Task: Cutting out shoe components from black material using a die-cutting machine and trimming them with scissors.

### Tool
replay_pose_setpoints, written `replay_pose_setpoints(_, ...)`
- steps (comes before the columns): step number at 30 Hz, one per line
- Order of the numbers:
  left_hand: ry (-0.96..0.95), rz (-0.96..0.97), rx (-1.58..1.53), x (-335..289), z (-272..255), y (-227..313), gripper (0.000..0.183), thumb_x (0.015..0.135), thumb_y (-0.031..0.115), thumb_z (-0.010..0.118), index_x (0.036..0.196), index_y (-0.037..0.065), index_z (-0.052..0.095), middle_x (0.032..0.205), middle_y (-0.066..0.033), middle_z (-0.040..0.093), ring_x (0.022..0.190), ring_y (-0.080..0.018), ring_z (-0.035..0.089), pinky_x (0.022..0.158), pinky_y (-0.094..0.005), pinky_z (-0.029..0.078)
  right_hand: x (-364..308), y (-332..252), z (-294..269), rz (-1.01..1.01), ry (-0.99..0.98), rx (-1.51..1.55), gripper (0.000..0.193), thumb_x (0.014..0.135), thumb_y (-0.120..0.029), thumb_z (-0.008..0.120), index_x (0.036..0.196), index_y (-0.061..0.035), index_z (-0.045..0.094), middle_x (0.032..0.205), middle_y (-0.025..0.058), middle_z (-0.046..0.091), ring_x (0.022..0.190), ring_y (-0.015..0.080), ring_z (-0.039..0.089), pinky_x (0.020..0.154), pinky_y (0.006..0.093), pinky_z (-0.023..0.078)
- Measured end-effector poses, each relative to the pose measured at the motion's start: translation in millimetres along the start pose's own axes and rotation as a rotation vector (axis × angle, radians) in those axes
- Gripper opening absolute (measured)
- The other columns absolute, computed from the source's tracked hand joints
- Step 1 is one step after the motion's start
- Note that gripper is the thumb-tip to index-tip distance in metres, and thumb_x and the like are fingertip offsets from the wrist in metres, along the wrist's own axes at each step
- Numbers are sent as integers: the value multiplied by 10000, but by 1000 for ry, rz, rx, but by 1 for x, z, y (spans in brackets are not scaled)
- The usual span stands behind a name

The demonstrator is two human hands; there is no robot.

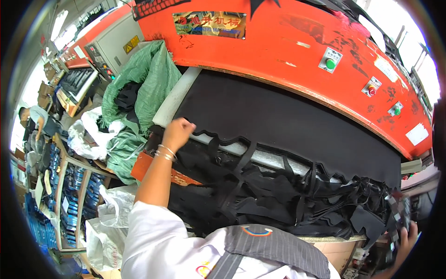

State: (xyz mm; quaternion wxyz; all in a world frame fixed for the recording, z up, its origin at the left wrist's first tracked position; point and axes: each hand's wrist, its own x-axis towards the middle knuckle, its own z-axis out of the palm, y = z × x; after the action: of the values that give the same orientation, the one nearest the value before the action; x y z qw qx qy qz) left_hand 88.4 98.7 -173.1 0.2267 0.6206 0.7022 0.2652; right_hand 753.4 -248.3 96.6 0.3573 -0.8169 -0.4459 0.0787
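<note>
The left hand [179,132], toward ten o'clock, has its fingers curled narrow at the near-left corner of the black sheet [288,121]; whether they pinch it is hidden. The sheet lies at one o'clock, its far edge cut off from view beneath the orange machine [274,46]. Tangled black strips [274,200] at five o'clock hide most of the surface under them. At four o'clock, the right hand [407,239] blurs beside a dark, pale-patched object [395,216]; its grip I cannot tell.
</note>
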Motion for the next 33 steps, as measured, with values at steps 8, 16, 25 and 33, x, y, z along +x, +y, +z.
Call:
replay_pose_setpoints(8, -81, 86, -77, -41, 70, 5, 385, 836, 368, 593, 757, -8, 610, 808, -245, 637, 788, -426, 621, 720, -494, 496, 44, -229, 327, -598, -540, -54, 372, 723, -135, 780, 1023, 10, 615, 846, 83, 598, 754, 154, 541, 695, 297, 458)
replay_pose_setpoints(16, -515, 295, -230, -79, 4, -14, 288, 829, 270, 672, 904, -8, 667, 882, -199, 659, 814, -306, 653, 736, -378, 506, -5, -284, 552, -1116, -262, 79, 287, 689, -232, 770, 868, -50, 639, 803, 99, 633, 824, 298, 616, 703, 386, 514)
replay_pose_setpoints(25, 241, 353, -148, 38, -12, -58, 227, 800, 178, 701, 972, 29, 702, 917, -121, 632, 907, -296, 586, 819, -375, 468, -31, -272, 603, -1162, -260, -93, 344, 694, -241, 761, 980, -109, 624, 846, 32, 599, 844, 230, 570, 733, 358, 453)
replay_pose_setpoints(33, 210, 409, -89, 54, 16, -65, 329, 746, 294, 753, 961, 46, 731, 891, -66, 598, 882, -274, 524, 824, -369, 441, 28, -217, 556, -826, -260, -224, 667, 663, -389, 818, 1220, -112, 578, 1257, 124, 501, 1182, 341, 436, 971, 451, 351)
